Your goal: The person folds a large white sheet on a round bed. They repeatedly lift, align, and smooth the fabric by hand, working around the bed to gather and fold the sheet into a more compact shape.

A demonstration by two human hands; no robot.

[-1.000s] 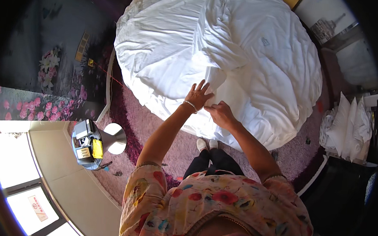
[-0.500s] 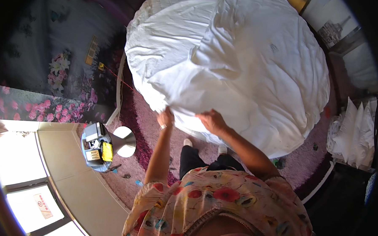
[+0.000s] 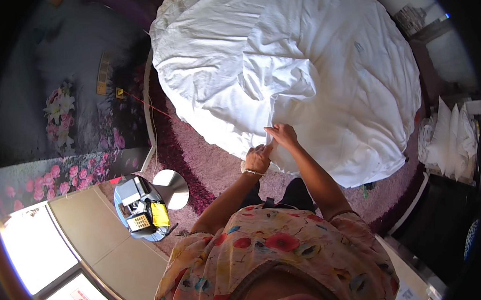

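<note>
A rumpled white sheet [image 3: 355,101] covers most of a round bed, with loose folds bunched near its middle. At the bed's near edge, my right hand [image 3: 283,134] pinches a raised fold of the sheet between thumb and fingers. My left hand [image 3: 258,159] is closed on the sheet's near edge, just left of and below the right one, the two nearly touching. Its fingertips are partly hidden in the cloth. Quilted white padding [image 3: 173,21] shows at the bed's far left.
A small round table [image 3: 172,190] stands at left on the purple carpet [image 3: 189,148], beside a blue-rimmed tray holding a keypad telephone [image 3: 139,222] and a yellow packet [image 3: 160,214]. White pillows [image 3: 449,140] are stacked at right. A thin red cord [image 3: 146,96] runs from the left wall toward the bed.
My left hand has moved right along the bed's edge, close to the right hand. The right hand has shifted slightly right and farther in. A sheet fold now stands up between them.
</note>
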